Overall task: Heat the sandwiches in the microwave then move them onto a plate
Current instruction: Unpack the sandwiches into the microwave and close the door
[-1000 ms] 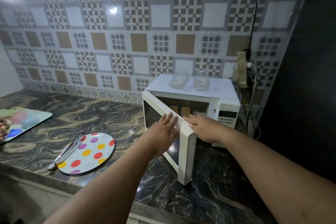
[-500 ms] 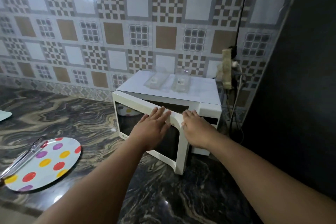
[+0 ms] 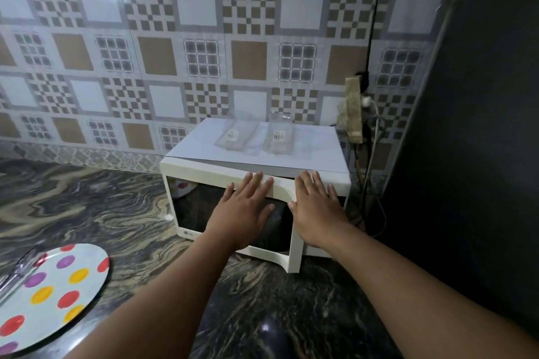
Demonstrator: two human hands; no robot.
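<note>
A white microwave (image 3: pixel 320 154) stands on the dark marbled counter against the tiled wall. Its door (image 3: pixel 198 181) is almost closed, with a narrow gap left at the right edge. My left hand (image 3: pixel 245 207) lies flat on the door's dark window, fingers straight. My right hand (image 3: pixel 316 207) presses flat on the door's right end beside it. The sandwiches are hidden inside. A white plate (image 3: pixel 55 291) with red, yellow and purple dots lies at the lower left, with metal tongs (image 3: pixel 14 274) resting on its left side.
Two clear plastic containers (image 3: pixel 256 134) lie on top of the microwave. A wall socket with plugs and cables (image 3: pixel 364 114) hangs just right of it. A dark panel (image 3: pixel 481 125) closes off the right side. The marbled counter (image 3: pixel 87 207) stretches to the left.
Both hands have pushed the microwave door from wide open to nearly closed. The sandwiches seen inside earlier are now hidden. The view has shifted right.
</note>
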